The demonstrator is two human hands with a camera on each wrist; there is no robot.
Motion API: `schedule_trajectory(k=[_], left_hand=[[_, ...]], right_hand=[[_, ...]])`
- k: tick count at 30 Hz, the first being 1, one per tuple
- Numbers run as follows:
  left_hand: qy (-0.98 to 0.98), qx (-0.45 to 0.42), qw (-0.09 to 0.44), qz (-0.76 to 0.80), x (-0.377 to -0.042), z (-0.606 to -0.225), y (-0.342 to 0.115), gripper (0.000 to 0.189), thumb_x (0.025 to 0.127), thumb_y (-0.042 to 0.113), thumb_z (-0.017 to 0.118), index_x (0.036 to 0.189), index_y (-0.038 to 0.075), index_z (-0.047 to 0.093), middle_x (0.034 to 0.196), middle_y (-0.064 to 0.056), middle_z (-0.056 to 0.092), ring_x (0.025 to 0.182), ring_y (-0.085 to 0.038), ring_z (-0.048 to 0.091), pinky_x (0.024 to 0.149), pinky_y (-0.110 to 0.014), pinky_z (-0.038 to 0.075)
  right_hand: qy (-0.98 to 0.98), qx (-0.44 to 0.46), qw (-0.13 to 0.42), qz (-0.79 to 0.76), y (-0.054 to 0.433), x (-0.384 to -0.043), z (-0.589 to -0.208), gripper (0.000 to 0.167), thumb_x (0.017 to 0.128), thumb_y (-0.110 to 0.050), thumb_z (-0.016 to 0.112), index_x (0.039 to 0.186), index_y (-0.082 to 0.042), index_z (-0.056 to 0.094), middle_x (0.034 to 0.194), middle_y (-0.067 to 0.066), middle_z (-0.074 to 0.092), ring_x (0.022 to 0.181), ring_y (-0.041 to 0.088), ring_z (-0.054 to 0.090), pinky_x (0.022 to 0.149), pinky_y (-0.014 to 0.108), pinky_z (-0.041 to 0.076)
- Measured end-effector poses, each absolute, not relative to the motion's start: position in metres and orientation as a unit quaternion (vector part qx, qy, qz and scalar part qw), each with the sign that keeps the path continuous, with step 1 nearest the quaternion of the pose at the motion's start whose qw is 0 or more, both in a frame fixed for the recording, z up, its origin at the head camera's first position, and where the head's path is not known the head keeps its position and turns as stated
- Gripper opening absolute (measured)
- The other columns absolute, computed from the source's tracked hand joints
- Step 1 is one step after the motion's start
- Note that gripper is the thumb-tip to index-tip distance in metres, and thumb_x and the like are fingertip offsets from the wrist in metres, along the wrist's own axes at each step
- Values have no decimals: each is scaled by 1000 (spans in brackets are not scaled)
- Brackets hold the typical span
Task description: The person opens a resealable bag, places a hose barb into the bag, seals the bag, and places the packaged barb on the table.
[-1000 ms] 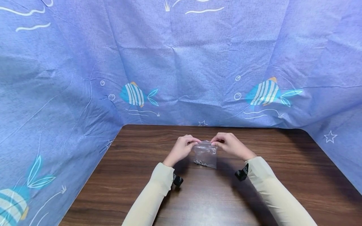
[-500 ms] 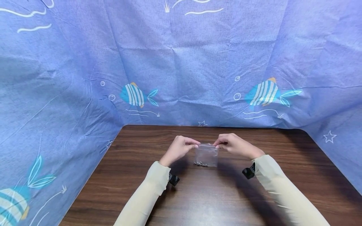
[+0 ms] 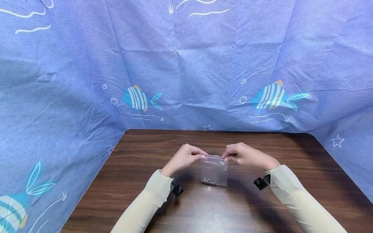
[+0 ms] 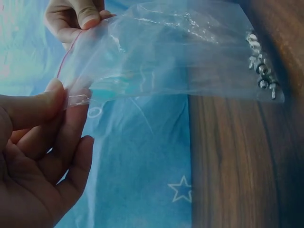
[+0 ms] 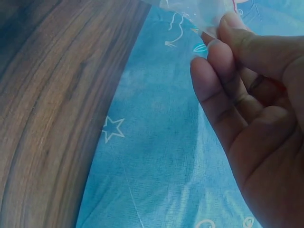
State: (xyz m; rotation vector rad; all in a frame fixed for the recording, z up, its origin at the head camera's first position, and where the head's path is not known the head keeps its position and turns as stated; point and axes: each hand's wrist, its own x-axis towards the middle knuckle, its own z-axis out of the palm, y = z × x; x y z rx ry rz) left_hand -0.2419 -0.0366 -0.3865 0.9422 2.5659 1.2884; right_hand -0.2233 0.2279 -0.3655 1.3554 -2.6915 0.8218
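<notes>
A clear zip-lock bag (image 3: 214,170) hangs upright between both hands above the table. Small shiny metal pieces (image 4: 261,69) lie gathered along its bottom edge; their exact kind is hard to tell. My left hand (image 3: 184,158) pinches the bag's top left corner between thumb and fingers. At the top right corner, my right hand (image 3: 247,156) pinches the bag the same way. A red line runs along the bag's top edge in the left wrist view. In the right wrist view only a corner of the bag shows, at the right hand's (image 5: 261,90) thumb and fingertips.
The dark brown wooden table (image 3: 140,168) lies beneath the hands. Behind it and at its sides hangs a blue cloth (image 3: 180,74) printed with fish and stars. A small black camera (image 3: 262,182) sits on each wrist.
Both hands have come down and nearer with the bag. They have spread slightly apart, and the bag now hangs flatter, with the metal pieces along its bottom.
</notes>
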Motion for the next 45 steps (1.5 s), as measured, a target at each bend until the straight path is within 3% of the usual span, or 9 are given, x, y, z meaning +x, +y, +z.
schedule_trajectory(k=[7, 14, 20, 22, 26, 31, 36, 45], left_hand=[[844, 320, 70, 425, -236, -390, -36, 15, 90, 14, 66, 99, 8, 77, 88, -3, 76, 69, -4, 54, 62, -16, 45], [848, 323, 53, 417, -240, -393, -33, 19, 94, 8, 60, 106, 7, 74, 92, -3, 75, 65, -3, 50, 56, -17, 40], [850, 321, 24, 418, -249, -399, -29, 21, 94, 5, 58, 110, 6, 72, 105, -6, 73, 83, -10, 60, 68, -19, 46], [850, 310, 16, 425, -252, -402, -28, 20, 94, 6, 58, 108, 7, 73, 106, -6, 73, 87, -10, 61, 71, -19, 47], [844, 279, 8, 458, -261, -410, -24, 16, 91, 6, 62, 105, 6, 72, 100, -8, 73, 78, -13, 62, 64, -18, 46], [828, 251, -14, 501, -273, -422, -21, 15, 88, 6, 67, 101, 0, 69, 93, -14, 73, 79, -25, 68, 64, -18, 49], [834, 224, -28, 503, -282, -432, -21, 12, 86, 8, 71, 96, 2, 71, 90, -12, 73, 76, -23, 68, 64, -18, 50], [847, 222, 3, 483, -292, -445, -22, 27, 85, 10, 71, 110, 0, 68, 97, -15, 72, 86, -24, 68, 75, -24, 53]], right_hand=[[-863, 431, -8, 263, 228, -217, -366, 11, 89, -5, 65, 92, -11, 73, 82, -6, 65, 73, -2, 53, 64, 19, 49], [-875, 410, 11, 256, 229, -222, -371, 12, 88, -3, 65, 96, -8, 73, 84, -5, 66, 74, -1, 55, 65, 20, 50], [-879, 398, 45, 258, 231, -233, -381, 10, 89, -5, 65, 96, -6, 73, 88, -1, 70, 76, 6, 60, 68, 25, 52], [-882, 388, 53, 262, 230, -237, -384, 11, 89, -5, 66, 97, -6, 73, 89, -1, 70, 78, 8, 62, 69, 27, 53], [-892, 354, 61, 273, 229, -244, -390, 13, 88, -5, 66, 98, -8, 74, 89, -2, 70, 78, 9, 62, 69, 25, 53], [-901, 311, 81, 291, 227, -251, -399, 13, 86, -4, 67, 98, -6, 74, 88, 1, 71, 77, 9, 62, 69, 25, 53], [-905, 269, 113, 309, 222, -260, -414, 11, 84, -2, 69, 94, -4, 74, 88, 6, 73, 79, 16, 66, 73, 30, 54], [-913, 172, 91, 359, 215, -269, -442, 11, 86, -6, 67, 95, -3, 73, 91, 11, 73, 78, 16, 65, 69, 27, 52]])
